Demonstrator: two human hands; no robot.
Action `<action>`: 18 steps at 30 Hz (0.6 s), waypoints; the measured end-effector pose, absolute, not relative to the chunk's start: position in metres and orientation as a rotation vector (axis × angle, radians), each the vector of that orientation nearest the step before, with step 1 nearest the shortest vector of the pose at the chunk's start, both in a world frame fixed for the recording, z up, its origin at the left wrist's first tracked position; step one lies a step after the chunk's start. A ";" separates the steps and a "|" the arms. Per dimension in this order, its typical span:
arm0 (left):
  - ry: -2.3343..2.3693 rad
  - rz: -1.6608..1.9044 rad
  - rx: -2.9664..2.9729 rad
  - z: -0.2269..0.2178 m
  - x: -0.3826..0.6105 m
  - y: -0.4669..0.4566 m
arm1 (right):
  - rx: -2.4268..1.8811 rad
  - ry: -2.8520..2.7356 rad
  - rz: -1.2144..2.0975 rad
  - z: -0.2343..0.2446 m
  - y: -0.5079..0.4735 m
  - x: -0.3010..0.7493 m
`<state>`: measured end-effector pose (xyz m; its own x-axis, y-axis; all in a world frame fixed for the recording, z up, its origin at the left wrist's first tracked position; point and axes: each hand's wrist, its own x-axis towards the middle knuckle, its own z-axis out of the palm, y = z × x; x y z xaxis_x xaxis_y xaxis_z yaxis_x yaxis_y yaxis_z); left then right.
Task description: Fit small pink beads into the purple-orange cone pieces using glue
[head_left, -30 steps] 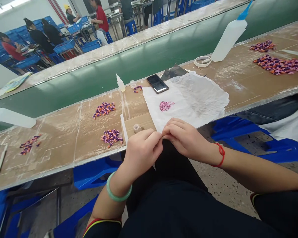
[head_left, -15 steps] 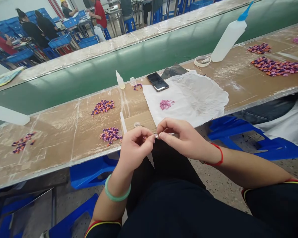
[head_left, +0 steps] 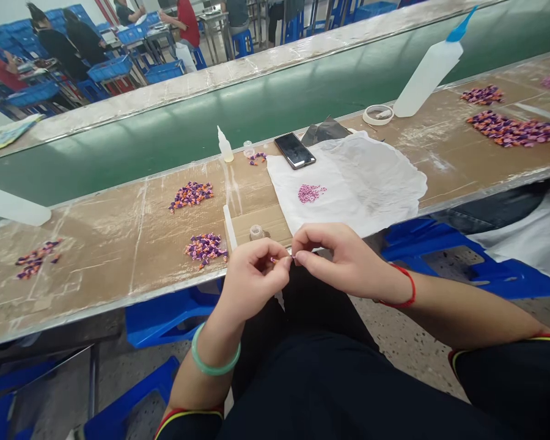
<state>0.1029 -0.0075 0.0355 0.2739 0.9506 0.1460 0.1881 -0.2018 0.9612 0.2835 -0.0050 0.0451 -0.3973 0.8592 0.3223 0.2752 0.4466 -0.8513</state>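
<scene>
Tiny pinched piece (head_left: pixel 294 257) | axis level, tip toward left hand (head_left: pixel 253 275) | right hand (head_left: pixel 341 260) grip clamped | left grip together

View: single head-worn camera
Facing: forward and down
Nearness: close above left hand (head_left: pixel 253 275) and right hand (head_left: pixel 339 260), workbench (head_left: pixel 110 244) just beyond

left hand (head_left: pixel 255 275): small jar (head_left: pixel 256 232) just ahead | right hand (head_left: pixel 343 260): paper sheet (head_left: pixel 348 183) ahead

Left hand (head_left: pixel 252 275), in a green bangle, and right hand (head_left: pixel 343 260), in a red string bracelet, pinch a tiny piece (head_left: pixel 288 260) over the edge of a cardboard-covered table (head_left: pixel 119 244), just beside a white tissue sheet (head_left: pixel 348 189) holding pink beads (head_left: pixel 310 194).
</scene>
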 end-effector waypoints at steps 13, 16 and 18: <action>1.073 1.077 1.650 0.031 0.100 -0.003 | -0.957 -1.944 0.899 0.040 0.001 0.278; 1.044 1.106 1.586 0.030 0.095 -0.002 | -0.942 -1.936 0.957 0.042 0.003 0.276; 1.019 1.134 1.493 0.028 0.089 -0.003 | -0.928 -1.950 1.008 0.043 0.005 0.274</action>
